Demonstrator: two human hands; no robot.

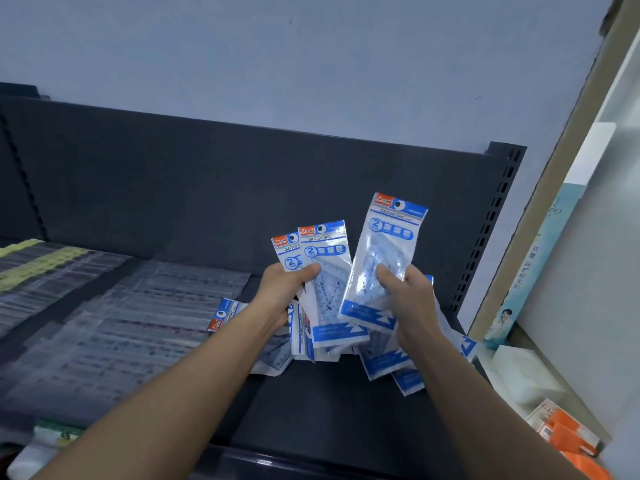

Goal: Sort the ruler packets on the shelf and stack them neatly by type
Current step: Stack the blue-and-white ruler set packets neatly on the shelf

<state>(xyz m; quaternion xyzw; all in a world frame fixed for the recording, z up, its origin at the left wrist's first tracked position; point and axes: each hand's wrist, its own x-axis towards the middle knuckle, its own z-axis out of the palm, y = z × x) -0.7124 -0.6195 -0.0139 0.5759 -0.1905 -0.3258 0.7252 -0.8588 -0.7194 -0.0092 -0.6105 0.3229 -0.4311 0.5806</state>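
Grips two fanned blue-and-white plastic packets point(323, 261) in left hand point(282, 289), third packet point(382, 251) in right hand point(410, 301); risks slick film slipping onto right end of dark shelf point(311, 410).

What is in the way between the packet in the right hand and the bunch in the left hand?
Nothing visible. The right hand holds its packet close beside the bunch in the left hand, with nothing between them. Loose packets lie lower, on the shelf.
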